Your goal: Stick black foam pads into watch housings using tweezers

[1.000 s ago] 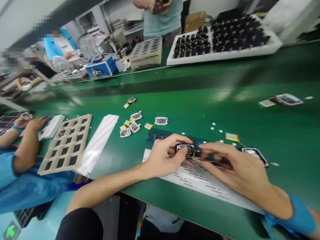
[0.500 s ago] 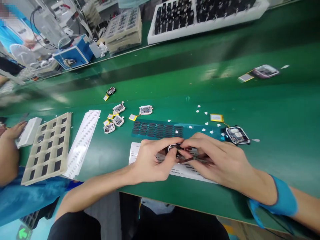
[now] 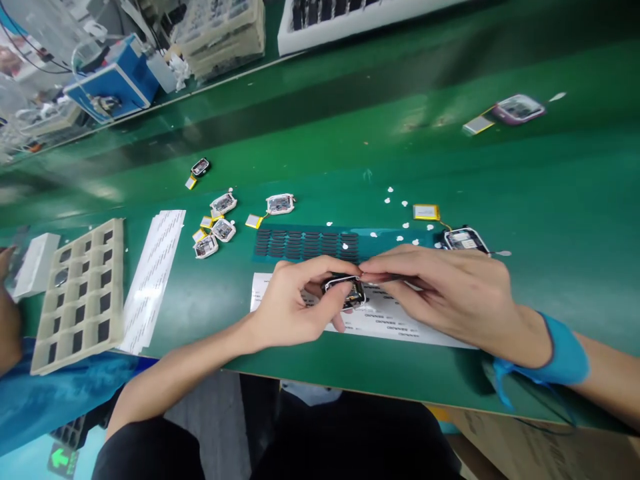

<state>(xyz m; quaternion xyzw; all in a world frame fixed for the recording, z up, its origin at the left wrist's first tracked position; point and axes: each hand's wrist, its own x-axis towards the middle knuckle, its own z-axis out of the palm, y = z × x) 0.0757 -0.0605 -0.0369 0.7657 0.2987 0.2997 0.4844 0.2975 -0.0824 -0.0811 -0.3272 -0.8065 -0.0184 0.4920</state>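
Note:
My left hand (image 3: 295, 303) is closed around a small open smartwatch case (image 3: 356, 297), its thumb lying over the electronics inside. The case has a dark body with a pale rim. My right hand (image 3: 450, 290) is pinched at the case's upper right edge. Something thin and dark shows between its fingers, too hidden to name. Under both hands lies a white printed sheet (image 3: 400, 317). Just beyond is a teal sheet with rows of dark strips (image 3: 307, 244). Another open watch case (image 3: 466, 240), wired to a yellow-edged battery (image 3: 426, 212), sits behind my right hand.
More open watch cases (image 3: 223, 230) with batteries lie left of centre, and a purple one (image 3: 520, 109) far right. A beige compartment tray (image 3: 117, 280) and white label strips (image 3: 155, 280) lie left. A blue box (image 3: 117, 80) stands on the shelf. A co-worker's arm (image 3: 9, 320) shows at left.
The view has shifted, so the bench things sit higher and further left. The watch case has turned its open side more toward me, and my right fingers have drawn together at its edge.

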